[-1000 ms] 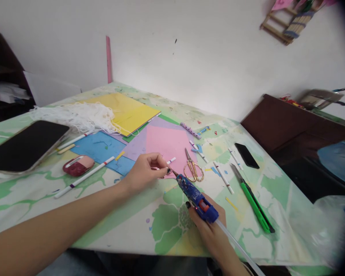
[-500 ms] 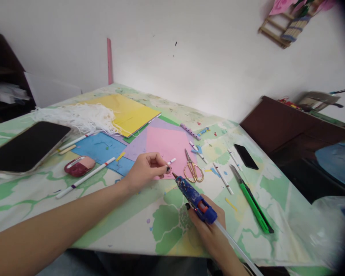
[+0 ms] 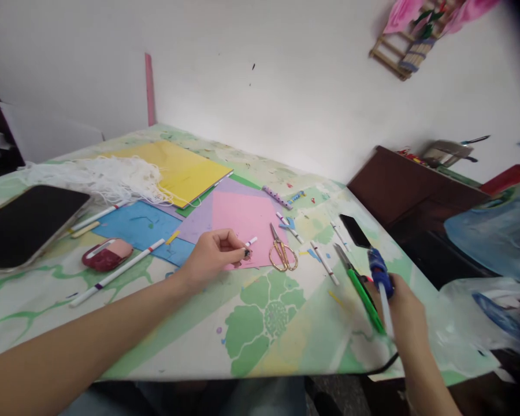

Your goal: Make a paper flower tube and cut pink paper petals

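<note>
My left hand [image 3: 214, 257] is closed in a pinch over the near edge of the pink sheet [image 3: 247, 214]. What its fingertips hold is too small to make out. The tip of a white stick [image 3: 252, 241] shows just beyond them. Out to the right, my right hand [image 3: 405, 309] grips a blue hot glue gun [image 3: 380, 274], with a long glue stick coming out of its back. The gun is beside a green utility knife [image 3: 364, 300] lying on the table. Gold-handled scissors [image 3: 281, 251] rest partly on the pink sheet, between my hands.
White string [image 3: 99, 179] is heaped by a yellow sheet [image 3: 186, 170]. At left lie a large tablet [image 3: 30, 225], a maroon and pink case [image 3: 107, 254] and a blue sheet [image 3: 143, 225]. Several white sticks and a black phone [image 3: 355, 231] lie to the right. A plastic bag [image 3: 463, 312] sits at the right edge.
My right hand has carried the glue gun away from my left fingertips to the right, beside the utility knife. My left hand keeps its pinch. The view has shifted slightly right.
</note>
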`<state>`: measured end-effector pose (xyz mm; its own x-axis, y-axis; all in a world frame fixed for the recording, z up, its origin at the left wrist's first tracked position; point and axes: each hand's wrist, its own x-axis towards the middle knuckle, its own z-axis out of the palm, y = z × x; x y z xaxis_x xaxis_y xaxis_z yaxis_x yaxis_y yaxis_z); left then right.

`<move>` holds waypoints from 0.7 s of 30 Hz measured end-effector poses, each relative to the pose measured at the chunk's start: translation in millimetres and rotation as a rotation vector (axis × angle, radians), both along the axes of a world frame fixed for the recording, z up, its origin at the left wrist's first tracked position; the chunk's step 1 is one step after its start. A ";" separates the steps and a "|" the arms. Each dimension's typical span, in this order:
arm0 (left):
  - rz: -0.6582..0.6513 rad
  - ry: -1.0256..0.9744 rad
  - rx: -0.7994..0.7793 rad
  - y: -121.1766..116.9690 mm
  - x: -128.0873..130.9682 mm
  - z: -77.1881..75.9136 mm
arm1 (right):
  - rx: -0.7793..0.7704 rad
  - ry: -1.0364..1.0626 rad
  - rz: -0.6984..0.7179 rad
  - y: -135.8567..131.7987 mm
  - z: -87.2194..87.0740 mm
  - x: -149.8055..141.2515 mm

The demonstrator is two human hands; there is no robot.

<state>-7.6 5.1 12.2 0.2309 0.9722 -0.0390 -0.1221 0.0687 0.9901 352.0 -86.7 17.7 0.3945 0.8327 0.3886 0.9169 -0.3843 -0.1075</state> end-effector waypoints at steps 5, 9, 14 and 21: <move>0.001 0.008 -0.036 -3.1 1.2 3.9 | -0.238 -0.104 -0.041 9.3 -14.1 80.0; 0.013 0.007 -0.073 -4.0 1.7 6.6 | -0.287 -0.073 -0.083 13.4 -18.3 74.7; 0.009 -0.025 -0.087 -3.2 2.6 3.4 | 0.154 0.164 0.277 25.2 6.8 -18.7; 0.009 -0.163 -0.048 0.4 2.2 -4.6 | -0.109 1.272 0.888 61.5 10.5 -164.4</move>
